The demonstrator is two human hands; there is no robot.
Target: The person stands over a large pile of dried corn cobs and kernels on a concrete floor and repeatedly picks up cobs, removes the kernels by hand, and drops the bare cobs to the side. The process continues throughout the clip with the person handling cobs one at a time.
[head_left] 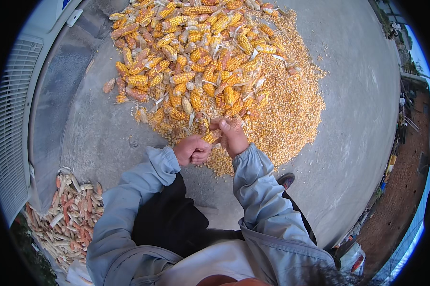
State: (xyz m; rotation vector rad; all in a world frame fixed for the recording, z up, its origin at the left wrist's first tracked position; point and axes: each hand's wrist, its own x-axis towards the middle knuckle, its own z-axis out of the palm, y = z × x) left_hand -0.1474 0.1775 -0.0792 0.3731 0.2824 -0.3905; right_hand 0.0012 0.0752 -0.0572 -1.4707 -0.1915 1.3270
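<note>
My left hand [191, 150] grips a yellow ear of corn [211, 136], its tip pointing to the right. Close beside it, my right hand [234, 138] has its fingers curled around a pinkish corn cob [236, 123] that looks mostly bare. The two pieces meet or nearly meet between the hands; the exact contact is hidden by the fingers. Just beyond lies a large heap of corn ears [200, 53], some full of kernels and some partly stripped, with bits of dry husk. Loose corn kernels [290, 103] spread along its right side and below my hands.
At lower left is a pile of bare corn cobs [72, 218]. A white slatted grille panel [15, 89] rises along the left edge. The grey concrete floor [358, 107] runs to a brown soil strip [390, 200] at right. My shoe [286, 180] rests near the kernels.
</note>
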